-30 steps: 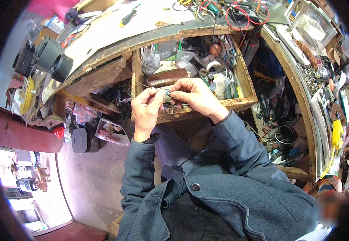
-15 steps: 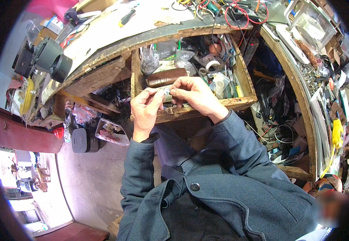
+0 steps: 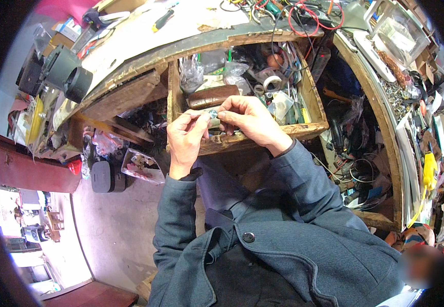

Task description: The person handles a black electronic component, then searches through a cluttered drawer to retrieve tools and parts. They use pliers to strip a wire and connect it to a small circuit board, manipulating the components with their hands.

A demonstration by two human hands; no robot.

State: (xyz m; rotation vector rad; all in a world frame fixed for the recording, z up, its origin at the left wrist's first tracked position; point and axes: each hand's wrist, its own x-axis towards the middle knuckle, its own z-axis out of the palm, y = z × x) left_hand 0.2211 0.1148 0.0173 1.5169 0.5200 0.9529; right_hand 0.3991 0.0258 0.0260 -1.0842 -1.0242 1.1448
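Above the front edge of an open wooden drawer (image 3: pixel 263 134), both my hands meet at a small shiny silvery piece (image 3: pixel 212 114). Its exact kind is too small to make out. My left hand (image 3: pixel 186 135) pinches it between thumb and fingertips. From the other side my right hand (image 3: pixel 252 120) closes its thumb and forefinger at the piece's edge; whether it grips the piece too is hard to see. Just behind the fingers lies a brown leather-like case (image 3: pixel 214 95) in the drawer. Clear plastic bags (image 3: pixel 236 77) and a white tape roll (image 3: pixel 272 84) sit farther back.
A screwdriver (image 3: pixel 163 20) lies on the pale worktop, with red and black wires (image 3: pixel 303 18) to its right. At the left edge stands a black cylindrical device (image 3: pixel 66 74). Below it, a black box (image 3: pixel 108 176) and an open carton (image 3: pixel 142 166) rest on the floor.
Both hands stay at the same place above the drawer, with the fingers shifting slightly around the small piece. The view has tilted a little.
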